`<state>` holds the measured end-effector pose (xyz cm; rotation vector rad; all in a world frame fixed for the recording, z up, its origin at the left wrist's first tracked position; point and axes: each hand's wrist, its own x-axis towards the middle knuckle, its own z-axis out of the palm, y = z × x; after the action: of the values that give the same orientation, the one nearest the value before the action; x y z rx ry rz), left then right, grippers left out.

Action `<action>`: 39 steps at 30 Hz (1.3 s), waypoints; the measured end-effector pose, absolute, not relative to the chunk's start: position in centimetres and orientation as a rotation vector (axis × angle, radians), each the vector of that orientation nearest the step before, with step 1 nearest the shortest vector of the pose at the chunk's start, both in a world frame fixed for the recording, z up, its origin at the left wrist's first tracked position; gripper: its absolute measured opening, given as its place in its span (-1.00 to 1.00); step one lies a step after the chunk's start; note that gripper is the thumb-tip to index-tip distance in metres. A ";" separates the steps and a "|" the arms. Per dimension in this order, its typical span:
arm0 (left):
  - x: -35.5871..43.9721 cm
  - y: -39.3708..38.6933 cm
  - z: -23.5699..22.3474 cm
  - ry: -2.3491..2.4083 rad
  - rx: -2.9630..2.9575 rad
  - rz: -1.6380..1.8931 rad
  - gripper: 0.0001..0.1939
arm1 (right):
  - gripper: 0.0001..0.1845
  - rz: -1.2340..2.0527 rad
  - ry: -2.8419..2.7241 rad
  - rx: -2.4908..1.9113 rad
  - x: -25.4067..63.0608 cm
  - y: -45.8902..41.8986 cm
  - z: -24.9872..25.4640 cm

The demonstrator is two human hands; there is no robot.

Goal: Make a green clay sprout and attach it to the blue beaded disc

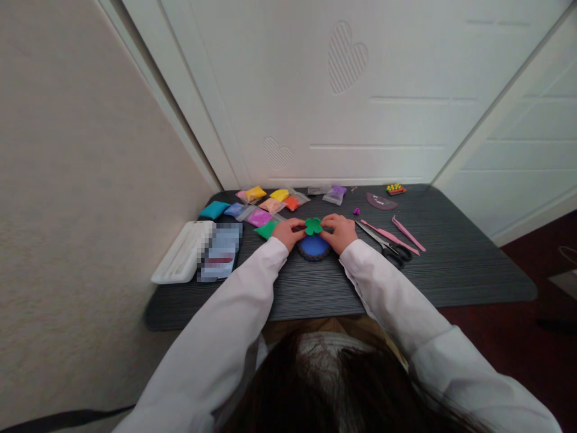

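Observation:
A green four-petalled clay piece (314, 227) is held between my two hands, at the far side of a round blue disc (314, 246) with a dark braided-looking rim. My left hand (288, 233) pinches its left side with thumb and fingers. On the opposite side, my right hand (340, 231) has its fingers closed at the right petal. Whether the green piece touches the disc I cannot tell. Close to my left hand lies a bag of green clay (265, 230). Beside my right hand are black-handled scissors (383, 242).
Several clay bags, among them a magenta bag (260, 217) and a teal bag (214, 209), lie at the back left. A white tray (180, 252) stands left. Pink tweezers (408, 233), a pink tool (390, 236), a purple clay bit (356, 211) and a translucent half-round piece (381, 201) lie right.

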<state>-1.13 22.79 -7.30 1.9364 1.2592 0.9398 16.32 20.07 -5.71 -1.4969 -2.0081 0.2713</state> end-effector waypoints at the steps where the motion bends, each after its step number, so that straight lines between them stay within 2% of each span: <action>1: -1.1 22.7 -7.2 1.259 1.935 0.940 -0.68 | -0.82 0.272 -2.010 -1.498 16.3 20.1 -5.7; 11: -1.0 22.7 -7.2 1.249 1.929 0.953 -0.72 | -0.84 0.269 -2.000 -1.504 15.9 20.3 -5.9; 39: -1.2 22.7 -7.0 1.239 1.849 0.998 -0.68 | -0.83 0.290 -1.965 -1.499 16.1 20.1 -5.8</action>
<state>-1.22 22.68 -7.01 1.8492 1.2386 0.9977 16.10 20.11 -5.79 -1.4990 -1.9645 0.2903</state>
